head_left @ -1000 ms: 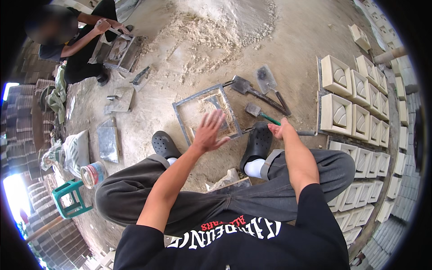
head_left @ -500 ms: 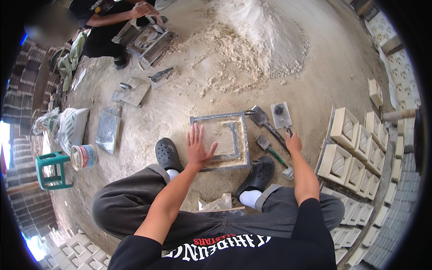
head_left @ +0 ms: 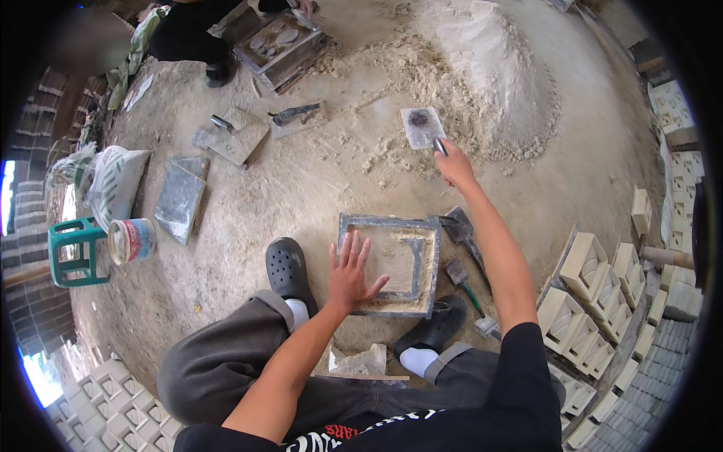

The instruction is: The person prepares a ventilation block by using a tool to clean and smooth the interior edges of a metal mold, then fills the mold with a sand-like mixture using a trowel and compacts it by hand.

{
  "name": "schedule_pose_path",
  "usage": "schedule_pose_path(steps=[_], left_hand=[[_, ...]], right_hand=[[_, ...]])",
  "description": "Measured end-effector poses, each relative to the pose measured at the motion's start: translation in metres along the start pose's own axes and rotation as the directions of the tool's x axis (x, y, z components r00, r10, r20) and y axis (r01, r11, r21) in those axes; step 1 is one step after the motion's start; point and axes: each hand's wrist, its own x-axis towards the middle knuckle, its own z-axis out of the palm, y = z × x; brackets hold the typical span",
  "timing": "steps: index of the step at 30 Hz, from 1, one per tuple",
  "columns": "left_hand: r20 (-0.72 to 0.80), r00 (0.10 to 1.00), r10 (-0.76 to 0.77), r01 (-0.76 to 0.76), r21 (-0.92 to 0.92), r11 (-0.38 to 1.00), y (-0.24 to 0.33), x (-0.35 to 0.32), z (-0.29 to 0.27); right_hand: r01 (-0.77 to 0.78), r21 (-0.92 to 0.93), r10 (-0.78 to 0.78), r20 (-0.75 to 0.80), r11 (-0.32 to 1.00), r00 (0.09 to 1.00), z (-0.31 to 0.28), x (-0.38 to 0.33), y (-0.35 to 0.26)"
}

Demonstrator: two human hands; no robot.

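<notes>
The pale heap of sandy mix (head_left: 489, 68) fills twelve o'clock, the square grey metal mould frame (head_left: 392, 264) lies centre under the flat, released left hand (head_left: 350, 275) — the right hand (head_left: 452, 162) at one o'clock grasps a flat rectangular steel trowel (head_left: 423, 126).

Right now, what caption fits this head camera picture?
Left hand presses on a square metal mould; right hand lifts a trowel.

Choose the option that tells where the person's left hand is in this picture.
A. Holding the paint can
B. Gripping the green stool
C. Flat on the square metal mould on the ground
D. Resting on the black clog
C: the left hand lies with fingers spread on the square metal mould, while the right hand holds a flat trowel out toward the sand pile.
</notes>
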Motion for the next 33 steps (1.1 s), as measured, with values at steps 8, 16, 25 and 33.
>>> schedule_pose_path(steps=[8, 16, 25, 33], left_hand=[[0.028, 1.0, 0.008, -0.007, -0.025, 1.0, -0.005, 0.0, -0.001], [0.052, 0.999, 0.005, -0.002, -0.057, 0.998, -0.007, 0.001, -0.001], [-0.024, 1.0, 0.004, -0.006, -0.098, 0.995, -0.005, -0.001, 0.007], [-0.092, 0.996, -0.004, -0.007, -0.12, 0.993, -0.007, -0.005, 0.009]], right_hand=[[-0.027, -0.226, 0.003, -0.107, 0.974, 0.994, 0.058, 0.125, -0.038], [-0.064, -0.217, -0.001, -0.288, 0.974, 0.958, 0.065, 0.213, -0.062], [0.043, -0.245, -0.103, -0.238, 0.969, 0.966, 0.042, 0.135, -0.026], [0.339, -0.239, -0.368, -0.087, 0.91, 0.926, -0.045, -0.052, -0.02]])
